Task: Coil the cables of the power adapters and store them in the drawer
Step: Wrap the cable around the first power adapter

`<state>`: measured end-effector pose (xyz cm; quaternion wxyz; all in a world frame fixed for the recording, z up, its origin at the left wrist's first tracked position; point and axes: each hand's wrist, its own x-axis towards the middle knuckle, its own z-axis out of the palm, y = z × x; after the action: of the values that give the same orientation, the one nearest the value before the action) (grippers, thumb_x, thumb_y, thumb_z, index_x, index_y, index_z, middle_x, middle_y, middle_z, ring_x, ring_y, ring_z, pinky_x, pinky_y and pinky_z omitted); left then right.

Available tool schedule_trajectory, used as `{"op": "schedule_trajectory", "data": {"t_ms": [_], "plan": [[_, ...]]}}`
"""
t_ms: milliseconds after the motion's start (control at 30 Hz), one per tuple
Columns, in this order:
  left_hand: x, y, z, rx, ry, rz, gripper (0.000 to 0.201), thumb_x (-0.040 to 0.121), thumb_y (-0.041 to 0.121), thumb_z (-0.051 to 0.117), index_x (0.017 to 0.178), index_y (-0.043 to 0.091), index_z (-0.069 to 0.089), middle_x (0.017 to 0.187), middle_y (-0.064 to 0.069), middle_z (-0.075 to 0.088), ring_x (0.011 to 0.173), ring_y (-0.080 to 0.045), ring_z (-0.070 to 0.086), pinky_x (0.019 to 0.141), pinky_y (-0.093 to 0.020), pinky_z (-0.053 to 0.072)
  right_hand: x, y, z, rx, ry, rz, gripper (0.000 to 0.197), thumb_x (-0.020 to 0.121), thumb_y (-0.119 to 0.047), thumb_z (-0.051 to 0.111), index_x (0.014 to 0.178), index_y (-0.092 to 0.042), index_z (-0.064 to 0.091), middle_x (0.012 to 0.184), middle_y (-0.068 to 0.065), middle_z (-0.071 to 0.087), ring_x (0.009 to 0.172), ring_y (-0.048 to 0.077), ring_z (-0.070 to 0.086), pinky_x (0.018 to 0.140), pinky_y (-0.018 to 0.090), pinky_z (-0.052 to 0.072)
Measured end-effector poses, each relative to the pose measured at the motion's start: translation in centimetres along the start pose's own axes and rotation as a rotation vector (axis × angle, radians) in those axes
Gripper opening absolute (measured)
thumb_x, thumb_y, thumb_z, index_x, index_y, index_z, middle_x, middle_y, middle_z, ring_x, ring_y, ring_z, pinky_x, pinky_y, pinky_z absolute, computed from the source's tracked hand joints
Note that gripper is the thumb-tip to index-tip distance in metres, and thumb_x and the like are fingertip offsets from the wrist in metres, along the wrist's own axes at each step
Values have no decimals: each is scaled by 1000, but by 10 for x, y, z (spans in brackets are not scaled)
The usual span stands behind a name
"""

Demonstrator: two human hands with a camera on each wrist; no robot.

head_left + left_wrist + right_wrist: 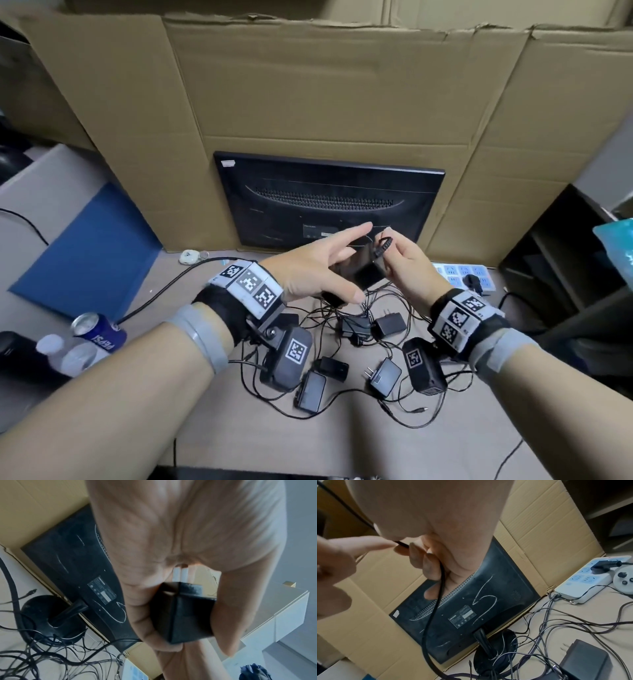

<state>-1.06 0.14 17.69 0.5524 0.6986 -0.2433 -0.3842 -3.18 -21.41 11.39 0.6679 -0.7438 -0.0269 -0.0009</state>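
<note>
- Head view: the left hand [318,270] is holding a black power adapter [363,274] in its palm, thumb under it, index finger stretching straight out toward the right hand [404,260]; the right hand, just beside it, is pinching the adapter's cable [381,247] in curled fingers; more adapters [388,323] and tangled cables are lying on the desk [462,435] below both hands; no drawer is showing
- Left wrist view: the left hand [171,547] is gripping the adapter [185,612] between fingers and thumb, its two prongs [180,574] pointing at the palm
- Right wrist view: the right hand [433,545] is curling its fingers [428,563] round the cable [435,601], which is hanging down in front of the monitor [488,608]; the left index fingertip [385,543] is touching the cable just beside the right fingers
</note>
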Motion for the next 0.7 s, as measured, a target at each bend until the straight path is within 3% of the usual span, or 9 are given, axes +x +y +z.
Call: {"op": "schedule_trajectory", "data": {"t_ms": [67,100,167,233,333,433,500,600,700], "plan": [[4,3,3,24,-12,50,111,78,0,86,164,38,28,169,12,32,157,-5,26,128,-35,27,1,-2,1,49,9,29,32,111,-36,44,99,-22,70,89,8,73,80,19,63,78,37,52],[6,4,4,25,-8,70,108,79,-3,85,164,36,30,168,14,35,154,-2,30,129,-35,25,1,-2,1,73,-2,41,33,110,-37,46,111,-14,69,106,21,73,91,28,65,85,42,53],[10,5,6,-28,47,75,104,81,-9,82,162,37,36,160,11,47,149,-3,41,125,-35,34,3,1,3,76,-35,72,34,109,-34,53,119,-3,65,120,38,62,94,35,60,85,49,50],[14,3,7,-53,84,92,95,78,-7,84,156,34,47,147,6,61,140,-9,54,120,-41,42,4,5,7,59,-74,114,27,105,-25,59,119,-4,68,122,43,58,93,44,59,84,58,50],[18,-4,3,0,95,91,67,75,-1,87,136,18,67,134,-7,71,130,-23,63,116,-50,47,4,10,11,12,-129,181,24,100,-16,60,116,-2,70,106,42,61,85,38,57,73,51,47],[18,-7,-1,12,184,50,38,79,1,86,115,5,72,114,-15,75,106,-28,72,105,-56,53,-1,8,10,-50,-210,279,21,102,-13,52,91,0,65,68,15,61,55,20,50,58,35,41],[18,-9,-4,-68,288,5,37,81,7,87,109,-5,67,102,-22,73,93,-31,70,98,-60,55,-4,4,12,-81,-286,354,32,110,-18,43,89,-7,63,67,5,64,48,13,45,51,26,42],[16,-11,-12,-300,438,-91,17,87,11,84,96,6,70,90,-16,74,81,-24,73,78,-46,64,-1,-3,17,-181,-356,364,42,112,-34,40,88,-10,65,71,7,63,46,15,45,48,28,42],[16,-19,-23,-460,597,-134,29,84,19,89,104,6,73,107,-21,77,88,-24,74,74,-37,62,1,-13,24,-301,-436,307,46,112,-39,40,86,-10,66,64,4,63,41,19,47,50,31,40]]}}
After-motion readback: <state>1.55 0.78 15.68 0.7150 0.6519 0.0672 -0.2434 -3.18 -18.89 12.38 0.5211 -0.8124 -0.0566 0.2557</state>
